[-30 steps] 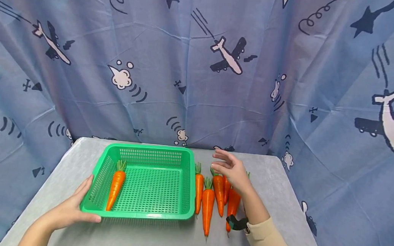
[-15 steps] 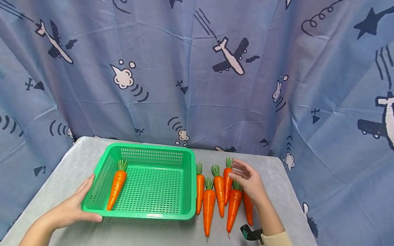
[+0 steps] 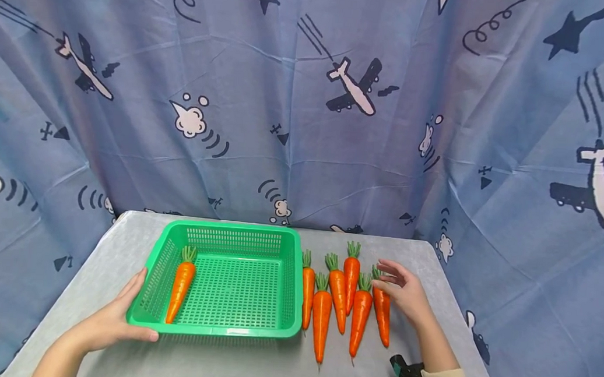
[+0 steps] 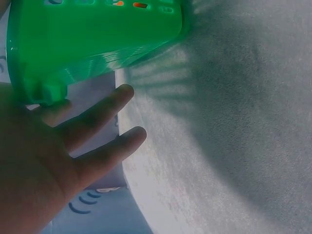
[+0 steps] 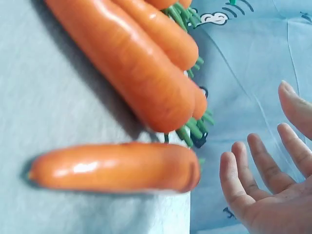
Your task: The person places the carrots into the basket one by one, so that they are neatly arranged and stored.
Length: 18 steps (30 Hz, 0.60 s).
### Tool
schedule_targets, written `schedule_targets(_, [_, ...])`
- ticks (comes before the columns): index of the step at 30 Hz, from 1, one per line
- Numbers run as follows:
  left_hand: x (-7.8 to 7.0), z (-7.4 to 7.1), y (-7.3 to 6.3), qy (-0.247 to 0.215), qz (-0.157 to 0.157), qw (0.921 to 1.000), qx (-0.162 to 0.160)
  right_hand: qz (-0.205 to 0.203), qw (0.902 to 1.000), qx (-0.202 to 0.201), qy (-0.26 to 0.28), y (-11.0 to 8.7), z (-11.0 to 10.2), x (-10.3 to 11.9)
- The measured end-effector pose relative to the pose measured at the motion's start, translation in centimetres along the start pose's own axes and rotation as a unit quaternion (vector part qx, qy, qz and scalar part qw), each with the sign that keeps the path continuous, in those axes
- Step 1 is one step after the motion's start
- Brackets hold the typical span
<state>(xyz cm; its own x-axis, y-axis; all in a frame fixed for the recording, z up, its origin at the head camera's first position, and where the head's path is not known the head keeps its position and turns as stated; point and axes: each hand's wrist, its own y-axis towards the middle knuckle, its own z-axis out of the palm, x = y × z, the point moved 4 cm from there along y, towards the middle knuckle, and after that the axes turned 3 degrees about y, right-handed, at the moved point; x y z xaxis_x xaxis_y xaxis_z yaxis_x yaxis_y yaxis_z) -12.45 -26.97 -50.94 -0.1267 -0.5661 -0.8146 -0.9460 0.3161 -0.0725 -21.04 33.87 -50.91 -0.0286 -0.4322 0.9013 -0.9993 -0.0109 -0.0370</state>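
Note:
A green plastic basket (image 3: 223,330) stands on the table with one orange carrot (image 3: 182,285) lying inside its left part. My left hand (image 3: 105,324) is against the basket's front-left corner, its thumb by the front side; in the left wrist view its fingers (image 4: 109,151) are straight and spread. Right of the basket, several carrots lie with their green tops pointing away. Over the top of the rightmost carrot (image 3: 381,314) hovers my right hand (image 3: 405,289), with nothing in it. In the right wrist view that hand (image 5: 268,187) is apart from the carrot (image 5: 117,167), fingers spread.
The carrot nearest the basket (image 3: 307,298) lies close along its right side. The grey table (image 3: 226,370) ends at a blue curtain (image 3: 245,91) printed with aeroplanes. A dark strap with a small camera (image 3: 405,368) is on the right wrist.
My right hand has moved to the right, from above the middle carrots to the rightmost one, uncovering the carrots it hid. The left hand and the basket have hardly shifted.

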Motion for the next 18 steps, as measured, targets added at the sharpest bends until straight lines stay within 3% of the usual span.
schedule_targets(4, [0.1, 0.0, 0.0, 0.002, -0.003, 1.0, 0.0, 0.011, 0.9995, -0.005, -0.03, -0.3, -0.6, -1.1])
schedule_targets(12, [0.2, 0.0, 0.2, 0.009, -0.009, 0.9999, 0.003, 0.08, 0.9939, 0.01, -0.075, -0.4, -1.0, -3.4])
schedule_targets(18, [0.2, -0.1, 0.2, 0.006, -0.018, 0.9998, 0.004, 0.099, 0.9928, 0.052, -0.044, -0.2, -0.5, -4.1])
